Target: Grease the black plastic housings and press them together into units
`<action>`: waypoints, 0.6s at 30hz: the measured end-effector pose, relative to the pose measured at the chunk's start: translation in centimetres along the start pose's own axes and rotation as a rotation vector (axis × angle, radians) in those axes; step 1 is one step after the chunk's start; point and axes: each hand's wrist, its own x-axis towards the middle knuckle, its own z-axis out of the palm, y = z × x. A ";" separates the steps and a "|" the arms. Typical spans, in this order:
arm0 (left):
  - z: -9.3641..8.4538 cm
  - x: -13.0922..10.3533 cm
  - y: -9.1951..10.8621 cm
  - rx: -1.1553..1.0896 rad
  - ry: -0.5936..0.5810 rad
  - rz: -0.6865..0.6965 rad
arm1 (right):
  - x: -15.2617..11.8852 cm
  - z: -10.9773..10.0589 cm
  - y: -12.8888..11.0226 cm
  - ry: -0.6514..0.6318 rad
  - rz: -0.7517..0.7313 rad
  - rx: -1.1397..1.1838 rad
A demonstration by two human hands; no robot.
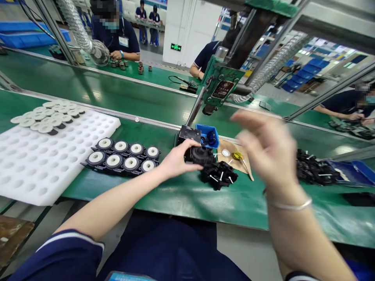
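My left hand (178,160) grips a black plastic housing (202,155) with a round centre, held in front of the press base (189,134). Just beyond it lies a small pile of black plastic parts (218,175) with white pins sticking out. My right hand (266,144) is raised to the right of the press head (218,84) and smeared by motion, so its fingers do not show clearly. To the left of my left hand stand two rows of black housings with white discs (123,156).
A white foam tray (23,168) with white round pieces (48,117) is at left. Behind the housing sit a blue bin (215,134) and brown paper (243,166) with a yellow coil. More black parts (315,169) lie at right. Co-workers (129,35) sit across the bench.
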 end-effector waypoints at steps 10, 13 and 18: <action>3.6 -8.7 -4.5 -0.122 -0.130 -0.276 | -14.7 13.1 0.8 -0.177 0.318 0.406; 3.6 -8.4 -4.5 -0.104 -0.154 -0.294 | -14.4 13.2 0.9 -0.151 0.281 0.393; 3.5 -8.3 -4.5 -0.085 -0.167 -0.283 | -14.0 13.3 1.8 -0.173 0.180 0.364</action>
